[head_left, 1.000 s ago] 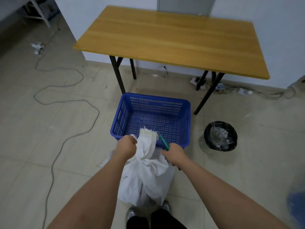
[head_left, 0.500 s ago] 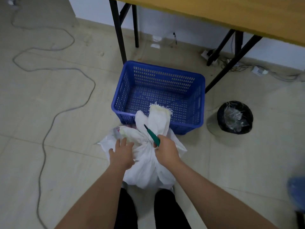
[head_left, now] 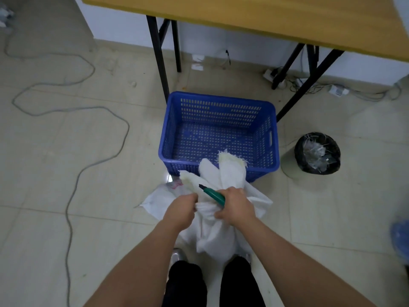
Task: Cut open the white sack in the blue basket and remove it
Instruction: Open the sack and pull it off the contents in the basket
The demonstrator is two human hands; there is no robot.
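The white sack (head_left: 212, 235) stands on the floor just in front of my feet, outside the blue basket (head_left: 221, 107), its frayed top leaning over the basket's near rim. The basket holds nothing. My left hand (head_left: 180, 210) grips the bunched neck of the sack from the left. My right hand (head_left: 235, 206) is closed around a green-handled cutter (head_left: 211, 192) whose dark tip points up and left, and it also presses on the sack's neck. A flat piece of white material (head_left: 159, 199) lies on the floor beside the sack.
A wooden table (head_left: 243, 16) on black legs stands behind the basket. A black-lined bin (head_left: 317, 152) with scraps sits to the right. A grey cable (head_left: 73, 187) snakes over the tiled floor on the left. Power strips and wires lie along the wall.
The view has tilted down and closer. The sack has been set lower on the floor. My left hand shifted onto the neck, and the cutter swung from pointing up-right to pointing left.
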